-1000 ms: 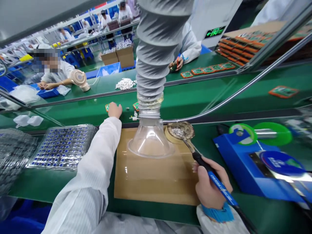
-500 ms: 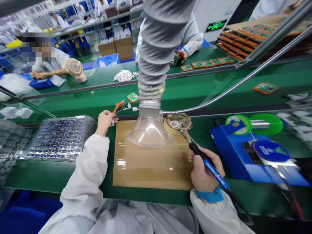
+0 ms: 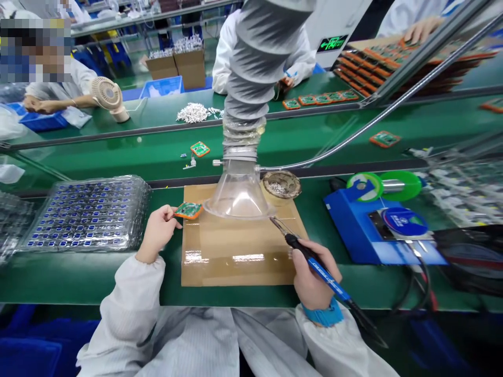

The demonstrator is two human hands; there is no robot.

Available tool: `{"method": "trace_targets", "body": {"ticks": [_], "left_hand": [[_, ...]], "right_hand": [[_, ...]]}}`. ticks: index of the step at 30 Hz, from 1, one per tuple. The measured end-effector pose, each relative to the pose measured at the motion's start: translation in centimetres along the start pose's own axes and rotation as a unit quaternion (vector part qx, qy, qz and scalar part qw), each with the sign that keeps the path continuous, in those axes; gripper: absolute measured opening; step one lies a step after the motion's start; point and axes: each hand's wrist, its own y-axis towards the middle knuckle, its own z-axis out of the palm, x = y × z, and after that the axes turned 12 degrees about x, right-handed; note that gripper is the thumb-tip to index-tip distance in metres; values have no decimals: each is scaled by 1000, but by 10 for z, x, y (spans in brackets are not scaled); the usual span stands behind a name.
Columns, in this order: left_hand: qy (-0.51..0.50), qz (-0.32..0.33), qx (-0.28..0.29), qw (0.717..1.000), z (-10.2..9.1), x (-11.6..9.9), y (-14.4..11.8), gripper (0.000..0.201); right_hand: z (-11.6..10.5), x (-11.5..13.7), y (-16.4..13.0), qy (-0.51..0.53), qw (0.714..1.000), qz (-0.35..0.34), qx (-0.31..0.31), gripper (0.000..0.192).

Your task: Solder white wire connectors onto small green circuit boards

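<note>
Between the thumb and fingers of my left hand (image 3: 160,230) is a green circuit board with an orange edge (image 3: 189,210), held over the left edge of a cardboard sheet (image 3: 236,256). My right hand (image 3: 316,272) is closed round a blue and black soldering iron (image 3: 320,269), its tip pointing up and left above the cardboard. The clear funnel-shaped hood (image 3: 239,196) of a grey extraction hose (image 3: 251,68) hangs between my hands. Behind the iron's tip sits a round tip-cleaning dish (image 3: 282,184) with metal shavings.
Stacked clear trays of small parts (image 3: 86,212) stand at left. A blue solder feeder (image 3: 353,225) with a green reel is at right. Along the green belt (image 3: 157,157) lie another board (image 3: 200,149) and small white parts. Co-workers sit across, near a small fan (image 3: 108,97).
My left hand has brought the board nearer and turned it flatter, over the cardboard's edge. My right hand has drawn the soldering iron's tip out of the cleaning dish, toward the hood. The view has shifted.
</note>
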Motion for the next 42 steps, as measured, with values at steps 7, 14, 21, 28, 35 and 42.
{"method": "trace_targets", "body": {"ticks": [7,14,21,28,35,42], "left_hand": [[58,48,158,985,48,3,20,22],[322,223,139,910,106,-10,10,34],[451,203,38,868,11,-7,-43,14],[521,9,-204,829,-160,-29,-20,26],[619,-125,-121,766,-203,-24,26,26],[658,-136,-121,731,-184,-54,10,24]], "right_hand": [[15,11,13,-31,996,7,79,27],[44,3,14,-39,954,-9,296,43],[51,-29,11,-104,931,-45,348,45],[47,-9,12,-88,930,-21,356,50],[47,-7,7,-58,938,-29,339,49],[51,-14,6,-45,939,-50,336,42]]}}
